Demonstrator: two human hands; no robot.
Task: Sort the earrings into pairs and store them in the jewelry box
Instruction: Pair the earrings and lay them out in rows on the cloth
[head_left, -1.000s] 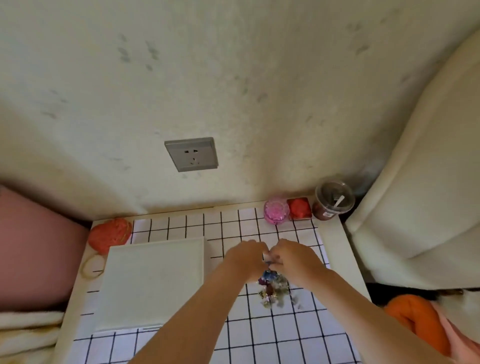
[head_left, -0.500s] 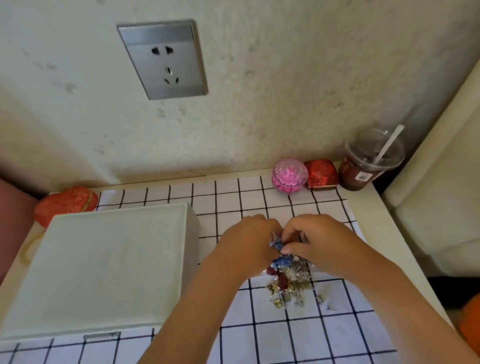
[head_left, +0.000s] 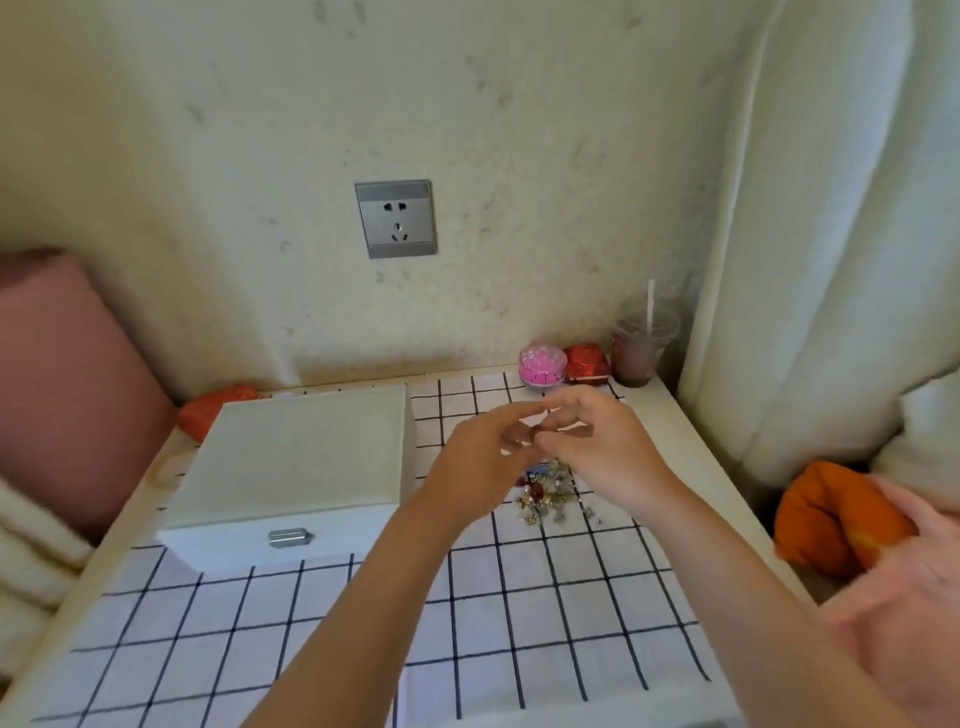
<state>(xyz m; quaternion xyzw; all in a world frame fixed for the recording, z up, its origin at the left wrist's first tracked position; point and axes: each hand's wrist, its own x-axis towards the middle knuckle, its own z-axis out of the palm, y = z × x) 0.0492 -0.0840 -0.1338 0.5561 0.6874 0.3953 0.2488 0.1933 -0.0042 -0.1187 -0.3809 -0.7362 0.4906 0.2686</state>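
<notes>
A small heap of mixed earrings (head_left: 550, 493), gold, silver, red and blue, lies on the checked cloth right of the closed white jewelry box (head_left: 296, 457). The box has a metal clasp (head_left: 290, 537) on its front. My left hand (head_left: 483, 462) and my right hand (head_left: 597, 441) are raised together just above the heap, fingertips meeting. Between them they pinch something tiny and dark, apparently an earring (head_left: 535, 431); motion blur hides its shape.
A pink beaded container (head_left: 542, 365), a red box (head_left: 587, 362) and a plastic cup with a straw (head_left: 641, 345) stand at the back right by the wall. An orange-red pouch (head_left: 213, 408) sits behind the box. A curtain hangs right, a pink cushion left.
Both hands have lifted off the heap and now meet a little above it. The camera has pulled back and tilted, so the box front and clasp show.
</notes>
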